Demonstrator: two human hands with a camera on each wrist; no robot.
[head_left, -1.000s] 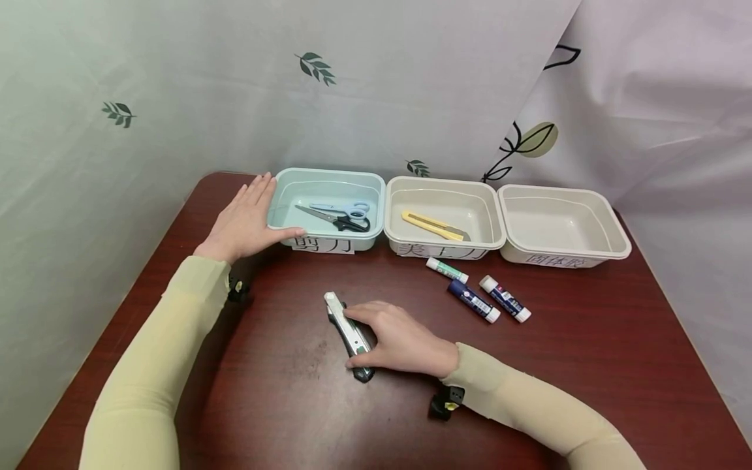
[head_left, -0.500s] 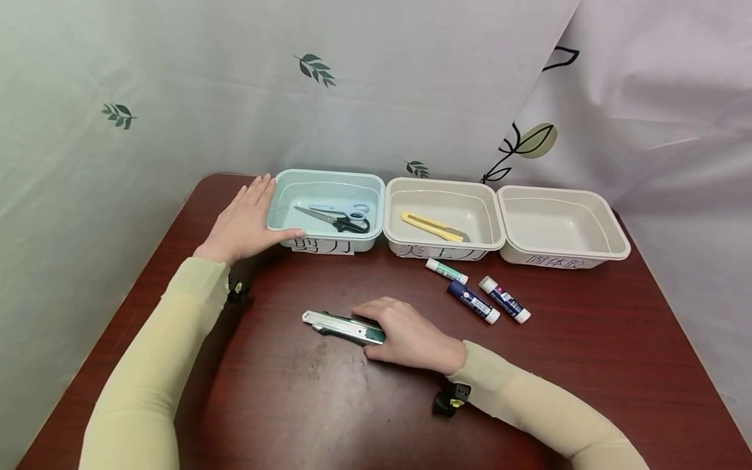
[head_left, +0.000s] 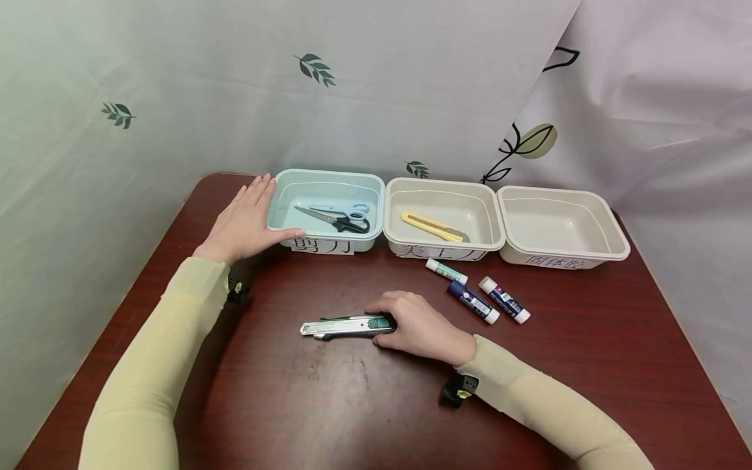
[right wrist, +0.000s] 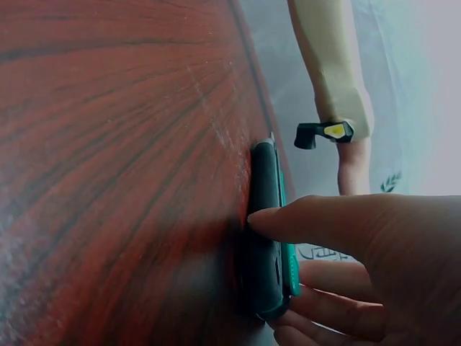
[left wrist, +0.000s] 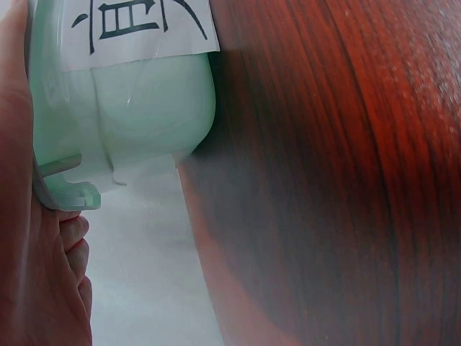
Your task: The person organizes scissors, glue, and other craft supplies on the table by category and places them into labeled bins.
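Note:
My right hand [head_left: 420, 326] grips the rear end of a silver, black and green utility knife [head_left: 343, 326], which lies almost sideways with its tip to the left. In the right wrist view the thumb [right wrist: 277, 222] is against the knife's black side and the fingers are across from it, close over the table. My left hand [head_left: 241, 222] rests with straight fingers along the left rim of a light blue bin [head_left: 329, 175], its thumb on the front rim. Inside that bin lie black-handled scissors [head_left: 346, 224] and light blue scissors [head_left: 355, 211].
Right of the blue bin stand a beige bin [head_left: 446, 185] with a yellow utility knife [head_left: 431, 226] in it and another beige bin [head_left: 564, 251]. In front of them lie a green-and-white glue stick [head_left: 448, 271] and two dark blue ones. A patterned curtain [head_left: 235, 78] hangs behind.
The right hand has taken hold of the utility knife, turned it from steep to nearly sideways, and shifted a little to the right. The left hand and bins have stayed put.

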